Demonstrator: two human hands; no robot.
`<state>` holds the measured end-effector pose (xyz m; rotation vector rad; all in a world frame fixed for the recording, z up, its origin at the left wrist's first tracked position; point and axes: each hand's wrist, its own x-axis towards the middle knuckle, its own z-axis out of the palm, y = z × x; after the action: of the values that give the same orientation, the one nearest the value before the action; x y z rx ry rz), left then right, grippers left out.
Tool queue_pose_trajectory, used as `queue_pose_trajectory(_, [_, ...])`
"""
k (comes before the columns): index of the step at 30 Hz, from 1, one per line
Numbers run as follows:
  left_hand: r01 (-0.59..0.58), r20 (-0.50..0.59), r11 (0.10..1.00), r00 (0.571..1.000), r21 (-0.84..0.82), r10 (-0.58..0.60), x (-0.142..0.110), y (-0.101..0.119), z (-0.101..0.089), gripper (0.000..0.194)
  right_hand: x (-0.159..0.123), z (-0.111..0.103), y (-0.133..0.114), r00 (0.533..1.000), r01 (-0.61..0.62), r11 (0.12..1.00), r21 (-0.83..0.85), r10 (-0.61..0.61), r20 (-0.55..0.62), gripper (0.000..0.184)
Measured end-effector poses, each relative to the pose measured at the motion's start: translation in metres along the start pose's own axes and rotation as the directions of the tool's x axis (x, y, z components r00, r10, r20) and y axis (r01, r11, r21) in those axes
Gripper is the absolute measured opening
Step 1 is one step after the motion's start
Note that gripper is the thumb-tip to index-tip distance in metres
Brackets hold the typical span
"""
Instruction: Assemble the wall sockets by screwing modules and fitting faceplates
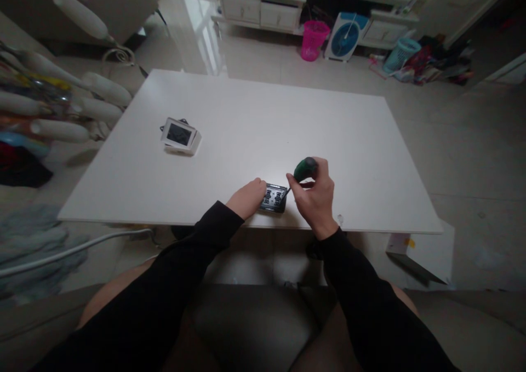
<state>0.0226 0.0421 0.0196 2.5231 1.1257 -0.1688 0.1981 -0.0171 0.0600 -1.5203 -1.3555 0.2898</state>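
My right hand [318, 196] is closed round the green handle of a screwdriver [304, 169]. Its thin shaft slants down to the right edge of a small black rectangular device [274, 198] with a grey, slotted face, perhaps a socket panel. The device lies at the front edge of the white table, and my left hand [249, 198] grips its left side, with the fingers partly covering it. Whether the tip sits in a screw is too small to tell. Farther left on the table rests a white box [184, 144] with a dark-screened, white-framed piece [179, 133] tilted on top.
The white table [263, 125] stretches out ahead of me. A small clear item [340, 218] lies near its front edge. Beyond stand a pink basket [314, 40], a blue and white fan [345, 36] and a white cabinet [279, 16]. A white metal rack [82, 87] stands at the left.
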Motion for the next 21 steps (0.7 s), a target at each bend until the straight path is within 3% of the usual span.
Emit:
queue_pose_trajectory(11, [0.124, 0.018, 0.990, 0.992, 0.070, -0.126, -0.006, 0.026, -0.011, 0.029, 0.001, 0.001, -0.003, 0.999, 0.024, 1.000, 0.003, -0.024, 0.048, 0.031])
queue_pose_trajectory(14, [0.168, 0.017, 0.984, 0.985, 0.061, -0.169, -0.007, 0.028, -0.008, 0.029, 0.001, 0.001, -0.003, 0.998, 0.027, 1.000, 0.006, -0.027, 0.052, 0.031])
queue_pose_trajectory(21, [0.150, 0.011, 0.986, 0.988, 0.078, -0.151, -0.006, 0.024, -0.001, 0.025, 0.000, 0.001, -0.003, 0.998, 0.021, 1.000, 0.007, -0.021, 0.064, 0.032])
